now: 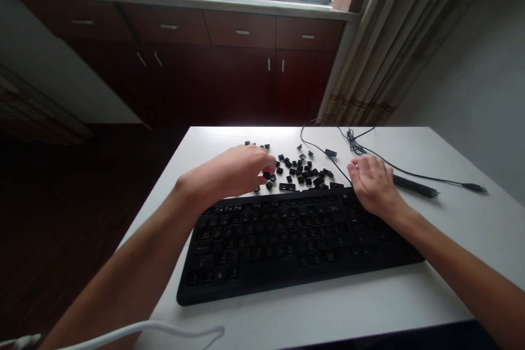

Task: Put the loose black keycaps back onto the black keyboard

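Observation:
A black keyboard [262,279] lies at a slight slant on the white table, with several keys off and their sockets bare. Loose black keycaps [287,187] are scattered beyond its far edge. My left hand [240,169] reaches over the keyboard's far left part to these pieces. Its thumb and forefinger are bent together around a small black keycap [266,175]. At the keyboard's far right corner rests my right hand [374,185], its fingers curled over the edge; their tips are hidden.
Behind my right hand, a black cable [394,162] with a tied bundle runs to a plug [473,187]. A dark bundle of thin strips [416,186] lies beside that hand. A white cord [164,326] crosses the near left corner. Drawers and cabinets [241,33] stand beyond the table [463,229].

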`<state>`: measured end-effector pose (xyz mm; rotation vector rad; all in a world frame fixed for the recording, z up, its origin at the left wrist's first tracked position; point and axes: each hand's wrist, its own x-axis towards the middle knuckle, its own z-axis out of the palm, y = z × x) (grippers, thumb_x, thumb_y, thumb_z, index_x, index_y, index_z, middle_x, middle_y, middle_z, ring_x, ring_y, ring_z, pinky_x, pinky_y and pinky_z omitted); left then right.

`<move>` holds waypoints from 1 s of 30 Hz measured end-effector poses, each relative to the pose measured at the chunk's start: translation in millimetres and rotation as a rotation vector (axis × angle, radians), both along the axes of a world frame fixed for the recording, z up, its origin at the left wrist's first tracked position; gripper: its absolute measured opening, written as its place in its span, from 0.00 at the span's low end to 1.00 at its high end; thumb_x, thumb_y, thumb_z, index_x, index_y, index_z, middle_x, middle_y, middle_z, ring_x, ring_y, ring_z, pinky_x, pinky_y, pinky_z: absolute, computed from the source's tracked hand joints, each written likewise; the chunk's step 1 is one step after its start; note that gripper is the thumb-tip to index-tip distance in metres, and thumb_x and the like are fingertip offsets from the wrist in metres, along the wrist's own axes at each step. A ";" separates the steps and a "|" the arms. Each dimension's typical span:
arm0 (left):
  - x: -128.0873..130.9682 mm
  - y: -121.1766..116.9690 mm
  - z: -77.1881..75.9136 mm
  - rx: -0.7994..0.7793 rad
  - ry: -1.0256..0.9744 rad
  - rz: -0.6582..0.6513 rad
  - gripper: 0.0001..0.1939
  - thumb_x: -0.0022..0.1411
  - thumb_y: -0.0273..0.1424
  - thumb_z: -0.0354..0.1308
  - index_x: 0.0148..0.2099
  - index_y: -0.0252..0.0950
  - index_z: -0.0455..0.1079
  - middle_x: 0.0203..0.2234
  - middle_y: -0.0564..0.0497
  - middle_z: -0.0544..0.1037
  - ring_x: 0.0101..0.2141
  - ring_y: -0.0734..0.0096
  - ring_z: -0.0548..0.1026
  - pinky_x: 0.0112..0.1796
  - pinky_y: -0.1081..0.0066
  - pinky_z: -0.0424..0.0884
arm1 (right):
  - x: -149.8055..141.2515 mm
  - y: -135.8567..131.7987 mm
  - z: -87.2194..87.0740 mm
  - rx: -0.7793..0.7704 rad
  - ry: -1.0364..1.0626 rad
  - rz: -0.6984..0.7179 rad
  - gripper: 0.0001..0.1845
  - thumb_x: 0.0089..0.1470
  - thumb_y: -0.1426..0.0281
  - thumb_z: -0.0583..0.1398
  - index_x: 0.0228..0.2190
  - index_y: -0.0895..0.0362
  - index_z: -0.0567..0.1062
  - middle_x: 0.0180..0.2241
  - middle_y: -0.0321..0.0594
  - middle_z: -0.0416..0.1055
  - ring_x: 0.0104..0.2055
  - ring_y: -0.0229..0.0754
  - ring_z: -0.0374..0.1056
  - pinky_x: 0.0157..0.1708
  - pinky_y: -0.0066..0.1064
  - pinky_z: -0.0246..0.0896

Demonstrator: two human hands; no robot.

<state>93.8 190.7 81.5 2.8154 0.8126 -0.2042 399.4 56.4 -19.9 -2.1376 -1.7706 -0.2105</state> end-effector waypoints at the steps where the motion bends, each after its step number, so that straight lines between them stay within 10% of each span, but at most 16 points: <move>1: -0.5 0.9 -0.5 -0.001 -0.003 -0.002 0.11 0.62 0.30 0.59 0.47 0.43 0.76 0.43 0.52 0.81 0.41 0.65 0.77 0.37 0.69 0.67 | 1.0 0.1 -1.0 -0.003 -0.010 -0.008 0.18 0.67 0.57 0.45 0.41 0.53 0.68 0.41 0.48 0.67 0.45 0.55 0.61 0.46 0.53 0.55; 16: -13.8 13.1 0.6 0.081 -0.048 0.038 0.11 0.62 0.32 0.58 0.46 0.41 0.77 0.40 0.49 0.81 0.38 0.64 0.77 0.38 0.69 0.67 | -10.2 -2.9 7.3 0.028 -0.139 0.082 0.14 0.66 0.60 0.48 0.41 0.53 0.69 0.44 0.50 0.67 0.49 0.57 0.60 0.52 0.58 0.49; 30: -4.0 19.3 -21.4 0.067 0.014 0.001 0.09 0.61 0.33 0.62 0.44 0.40 0.77 0.36 0.49 0.81 0.36 0.63 0.78 0.36 0.69 0.67 | -113.9 61.2 30.5 -0.130 -0.020 0.689 0.13 0.65 0.67 0.56 0.48 0.55 0.76 0.45 0.46 0.73 0.47 0.50 0.66 0.48 0.44 0.63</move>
